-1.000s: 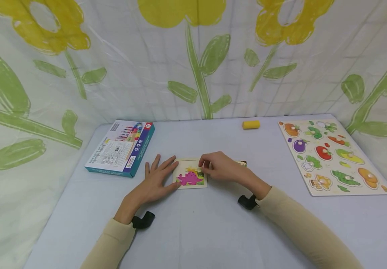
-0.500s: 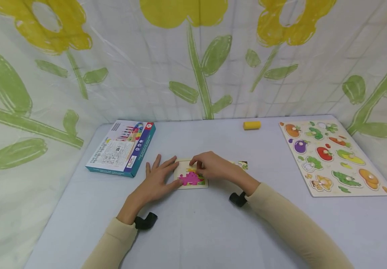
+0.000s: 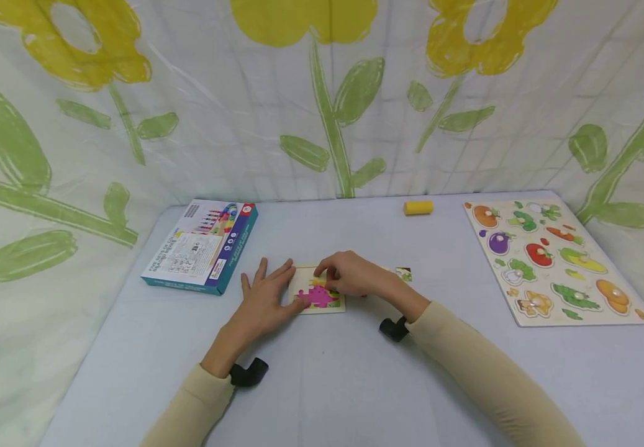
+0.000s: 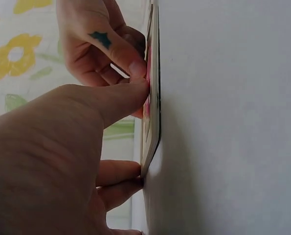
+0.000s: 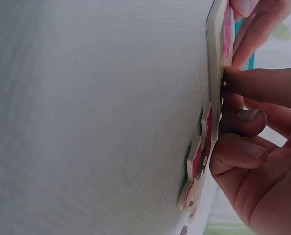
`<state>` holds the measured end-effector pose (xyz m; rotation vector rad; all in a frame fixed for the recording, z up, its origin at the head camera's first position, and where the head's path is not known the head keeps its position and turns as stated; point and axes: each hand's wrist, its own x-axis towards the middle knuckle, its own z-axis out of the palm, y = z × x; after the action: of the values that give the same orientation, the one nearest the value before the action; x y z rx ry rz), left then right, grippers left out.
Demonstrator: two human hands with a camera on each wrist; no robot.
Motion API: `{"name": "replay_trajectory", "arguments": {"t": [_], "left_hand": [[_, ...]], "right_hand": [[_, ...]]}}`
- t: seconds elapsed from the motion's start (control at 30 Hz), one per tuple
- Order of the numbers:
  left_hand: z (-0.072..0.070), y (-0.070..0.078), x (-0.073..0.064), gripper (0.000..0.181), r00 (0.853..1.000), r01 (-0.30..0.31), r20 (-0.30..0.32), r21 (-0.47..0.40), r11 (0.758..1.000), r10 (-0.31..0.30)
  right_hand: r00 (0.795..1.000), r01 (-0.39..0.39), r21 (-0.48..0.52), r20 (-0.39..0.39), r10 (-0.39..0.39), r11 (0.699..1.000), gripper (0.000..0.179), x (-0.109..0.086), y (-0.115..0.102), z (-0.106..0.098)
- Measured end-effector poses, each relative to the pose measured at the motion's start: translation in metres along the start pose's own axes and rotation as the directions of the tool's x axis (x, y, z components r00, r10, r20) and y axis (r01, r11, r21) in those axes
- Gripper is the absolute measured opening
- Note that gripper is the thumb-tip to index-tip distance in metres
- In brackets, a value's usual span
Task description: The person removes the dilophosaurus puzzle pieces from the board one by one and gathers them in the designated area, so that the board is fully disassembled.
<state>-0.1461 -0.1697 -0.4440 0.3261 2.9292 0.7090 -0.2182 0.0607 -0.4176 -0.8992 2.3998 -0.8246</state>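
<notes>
A small wooden jigsaw board [image 3: 303, 277] with a pink dinosaur picture [image 3: 320, 298] lies flat on the table in the head view. My left hand [image 3: 266, 303] rests along its left side, fingers spread, the thumb [image 4: 128, 98] laid over the picture. Above the board's right half, my right hand [image 3: 352, 274] has curled fingers and pinches a puzzle piece, mostly hidden by the fingertips [image 5: 235, 78]. Loose pink-red puzzle pieces [image 5: 194, 164] lie beside the board under the right hand. A further piece [image 3: 403, 273] shows past the right wrist.
At the back left sits a blue-and-white box [image 3: 199, 248]. A yellow cylinder [image 3: 418, 208] lies near the back edge. To the right is a large vegetable peg puzzle [image 3: 559, 264]. A flower-printed curtain [image 3: 215, 124] hangs behind the white table [image 3: 344, 385].
My right hand moved left from the board's right edge to over the picture, then stayed there. My left thumb shifted slightly further onto the picture, the fingers keeping their place.
</notes>
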Motion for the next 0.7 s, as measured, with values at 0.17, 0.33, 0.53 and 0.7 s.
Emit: {"name": "replay_trajectory", "arguments": {"t": [0.17, 0.33, 0.53, 0.7], "left_hand": [[0.0023, 0.0037, 0.0002, 0.087, 1.0, 0.014, -0.016, 0.035, 0.999, -0.013], [0.0027, 0.0048, 0.0002, 0.088, 1.0, 0.022, -0.022, 0.042, 0.999, -0.021], [0.0026, 0.0057, -0.0001, 0.087, 1.0, 0.018, -0.024, 0.039, 0.999, -0.018], [0.0019, 0.0062, -0.0003, 0.087, 0.999, 0.019, -0.03, 0.039, 0.999, -0.018]], "right_hand": [[1.0, 0.006, 0.023, 0.0, -0.006, 1.0, 0.028, -0.0007, -0.0014, -0.0013], [1.0, 0.006, 0.029, 0.002, -0.006, 1.0, 0.028, 0.0, 0.0003, -0.0007], [1.0, -0.001, 0.036, -0.015, 0.001, 0.999, 0.027, 0.0007, 0.0018, 0.0001], [0.999, 0.002, 0.051, -0.034, 0.0, 0.999, 0.026, 0.0011, 0.0013, 0.0009]]}}
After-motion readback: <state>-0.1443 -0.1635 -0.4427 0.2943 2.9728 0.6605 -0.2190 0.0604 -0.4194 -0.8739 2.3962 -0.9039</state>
